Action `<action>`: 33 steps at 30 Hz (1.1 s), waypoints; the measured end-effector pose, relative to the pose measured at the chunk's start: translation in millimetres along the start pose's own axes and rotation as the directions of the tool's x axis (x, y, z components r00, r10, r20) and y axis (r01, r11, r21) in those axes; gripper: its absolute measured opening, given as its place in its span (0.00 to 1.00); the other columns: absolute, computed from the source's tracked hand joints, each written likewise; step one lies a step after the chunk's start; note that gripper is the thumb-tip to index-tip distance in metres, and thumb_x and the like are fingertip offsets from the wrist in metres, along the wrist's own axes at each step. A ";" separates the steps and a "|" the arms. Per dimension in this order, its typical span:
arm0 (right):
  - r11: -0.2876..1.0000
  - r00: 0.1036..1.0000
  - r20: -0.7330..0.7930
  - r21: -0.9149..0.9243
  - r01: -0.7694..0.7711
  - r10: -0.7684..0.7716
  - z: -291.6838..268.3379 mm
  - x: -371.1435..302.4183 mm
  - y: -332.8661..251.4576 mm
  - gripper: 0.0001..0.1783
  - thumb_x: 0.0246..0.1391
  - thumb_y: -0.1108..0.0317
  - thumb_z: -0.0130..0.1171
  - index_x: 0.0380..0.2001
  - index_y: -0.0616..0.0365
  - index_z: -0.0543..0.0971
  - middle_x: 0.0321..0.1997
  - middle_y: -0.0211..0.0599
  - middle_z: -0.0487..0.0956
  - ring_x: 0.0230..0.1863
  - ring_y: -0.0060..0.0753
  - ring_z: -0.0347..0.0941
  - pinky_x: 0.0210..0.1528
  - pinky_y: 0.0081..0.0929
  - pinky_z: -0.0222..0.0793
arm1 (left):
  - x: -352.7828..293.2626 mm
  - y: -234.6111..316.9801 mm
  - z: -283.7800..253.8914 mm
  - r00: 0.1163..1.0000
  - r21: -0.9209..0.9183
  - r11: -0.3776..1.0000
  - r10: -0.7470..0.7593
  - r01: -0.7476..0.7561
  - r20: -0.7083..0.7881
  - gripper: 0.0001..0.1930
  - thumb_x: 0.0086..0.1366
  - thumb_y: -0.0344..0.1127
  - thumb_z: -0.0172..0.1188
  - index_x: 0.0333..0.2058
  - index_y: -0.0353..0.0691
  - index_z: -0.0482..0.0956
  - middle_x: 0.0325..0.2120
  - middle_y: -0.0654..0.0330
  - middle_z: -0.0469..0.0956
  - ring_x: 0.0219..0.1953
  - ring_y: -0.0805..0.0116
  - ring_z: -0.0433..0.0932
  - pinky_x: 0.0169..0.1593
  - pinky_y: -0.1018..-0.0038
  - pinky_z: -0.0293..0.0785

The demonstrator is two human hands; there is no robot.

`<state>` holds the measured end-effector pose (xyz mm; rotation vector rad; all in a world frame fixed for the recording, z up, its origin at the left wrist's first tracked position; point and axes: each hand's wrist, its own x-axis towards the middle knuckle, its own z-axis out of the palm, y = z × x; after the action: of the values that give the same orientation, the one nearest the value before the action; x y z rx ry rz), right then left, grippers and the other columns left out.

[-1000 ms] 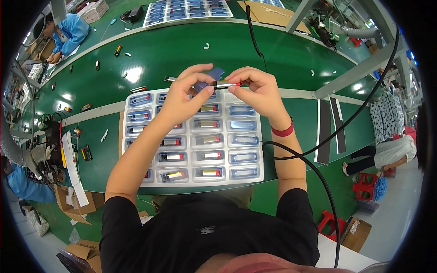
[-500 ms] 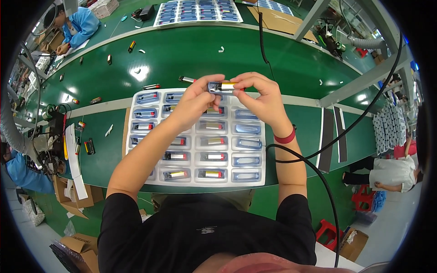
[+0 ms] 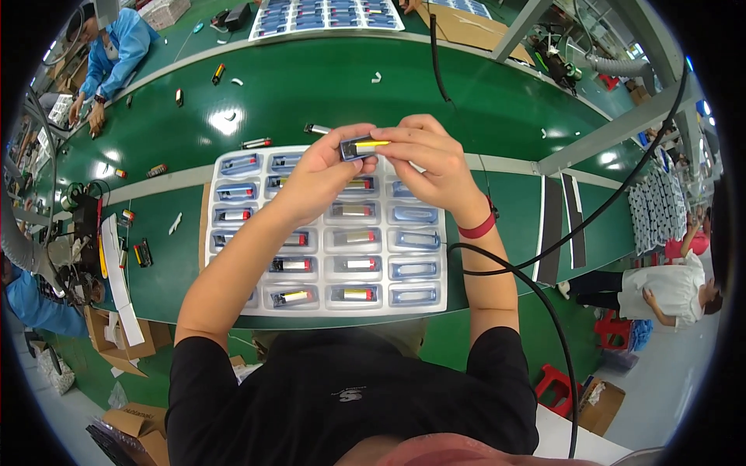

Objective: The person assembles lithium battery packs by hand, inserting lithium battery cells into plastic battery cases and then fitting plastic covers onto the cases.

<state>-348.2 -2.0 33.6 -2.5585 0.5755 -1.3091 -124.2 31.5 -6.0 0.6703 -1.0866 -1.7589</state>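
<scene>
My left hand (image 3: 320, 165) holds a small translucent blue plastic shell (image 3: 347, 151) between thumb and fingers, above the far edge of a white tray (image 3: 321, 266). A battery cell (image 3: 371, 144) with a silver and yellow wrap lies in the shell. My right hand (image 3: 431, 159) is closed over the cell's right end, its fingertips pressed together there and hiding that end. Below my hands, the tray's pockets hold blue shells; many contain cells with red ends, such as one filled shell (image 3: 354, 294). In the right column, shells like the nearest one (image 3: 413, 296) show no cell.
Beyond the tray runs a green belt (image 3: 295, 93) with loose cells and white scraps. A black cable (image 3: 536, 299) loops past my right forearm. Dark strips (image 3: 549, 233) lie to the right, tools (image 3: 81, 225) to the left. A co-worker in blue (image 3: 124, 50) reaches over the far left.
The shell and cell have shifted slightly left and now tilt. My right fingers have moved further over the cell's end, covering its red tip. The co-worker's arms reach nearer the belt.
</scene>
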 end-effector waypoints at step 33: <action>0.980 0.984 -0.011 -0.095 -0.175 0.175 33.8 -17.1 5.5 0.13 0.56 0.79 0.63 0.46 0.63 0.78 0.46 0.47 0.78 0.43 0.45 0.80 0.45 0.36 0.77 | 0.1 2.3 -16.9 0.863 0.906 0.263 0.472 -0.333 0.180 0.18 0.68 0.22 0.58 0.56 0.35 0.79 0.47 0.49 0.80 0.44 0.53 0.82 0.47 0.66 0.79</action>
<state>-331.1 0.7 -0.6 -2.5129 0.8628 -1.2531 -109.7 24.6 -11.7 1.0132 -1.9614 -0.4689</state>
